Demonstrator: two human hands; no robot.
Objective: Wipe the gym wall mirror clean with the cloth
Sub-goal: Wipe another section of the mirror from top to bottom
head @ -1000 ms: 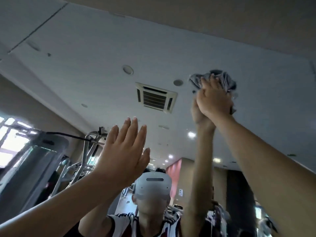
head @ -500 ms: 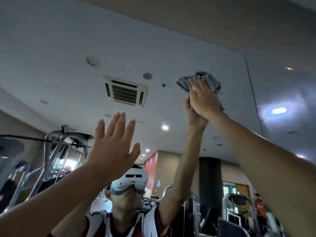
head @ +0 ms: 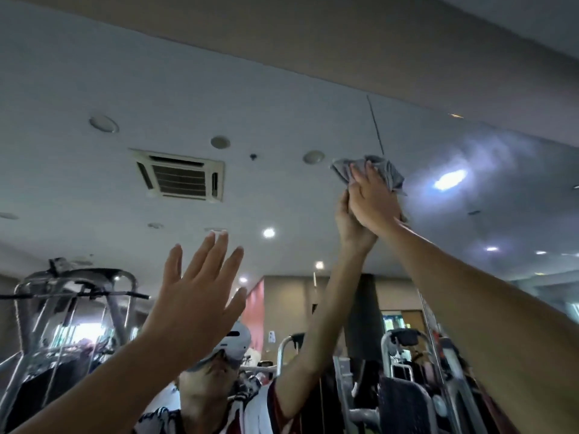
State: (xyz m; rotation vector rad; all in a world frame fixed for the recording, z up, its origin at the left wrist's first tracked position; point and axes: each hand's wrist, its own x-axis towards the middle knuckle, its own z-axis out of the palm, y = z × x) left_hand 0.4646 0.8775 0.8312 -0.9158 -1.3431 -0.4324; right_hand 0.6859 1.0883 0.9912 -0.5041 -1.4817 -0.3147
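Much haze [head: 488, 151] is showing; we are pressing the crumpled grey cloth [head: 387, 173] on the large wall mirror [head: 282, 98], right hand [head: 372, 200] flat, left hand [head: 194, 296] spread.

Wall mirror [head: 219, 89]: flat glass, reflecting ceiling and gym interior; hazy smear [head: 488, 151] at upper right (around a reflected lamp [head: 449, 179]). Cloth [head: 390, 175]: grey, crumpled into a wad, pressed against the upper mirror surface under the right hand [head: 372, 203], at the panel seam [head: 375, 126].

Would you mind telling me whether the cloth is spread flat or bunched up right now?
Bunched up: the grey cloth shows crumpled folds sticking out around the right hand pressing it against the mirror.
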